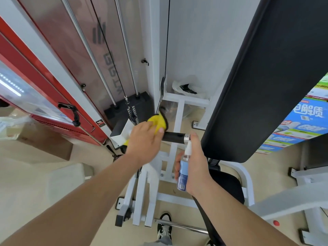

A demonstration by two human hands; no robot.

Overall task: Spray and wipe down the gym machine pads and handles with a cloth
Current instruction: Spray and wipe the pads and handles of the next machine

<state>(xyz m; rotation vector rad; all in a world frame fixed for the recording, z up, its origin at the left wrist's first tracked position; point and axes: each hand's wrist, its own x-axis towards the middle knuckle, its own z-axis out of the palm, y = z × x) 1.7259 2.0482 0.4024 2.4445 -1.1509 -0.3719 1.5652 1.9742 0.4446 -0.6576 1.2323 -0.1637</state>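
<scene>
A black handle (173, 136) with a silver end cap sticks out from the white machine frame at mid-frame. My left hand (143, 141) grips a yellow cloth (158, 122) wrapped around the handle's left part. To the right, my right hand (195, 162) holds a small blue spray bottle (182, 176) upright, its white nozzle just below the handle's silver cap. A long black back pad (266, 77) rises on the right, and a black seat pad (229, 185) lies under my right wrist.
The white frame (177, 114) runs down to the floor beneath the handle. A weight stack (132, 112) with guide rods and cable stands behind. A red cabinet (58, 110) is at left, a printed box (305, 125) at right. My shoe (164, 226) stands below.
</scene>
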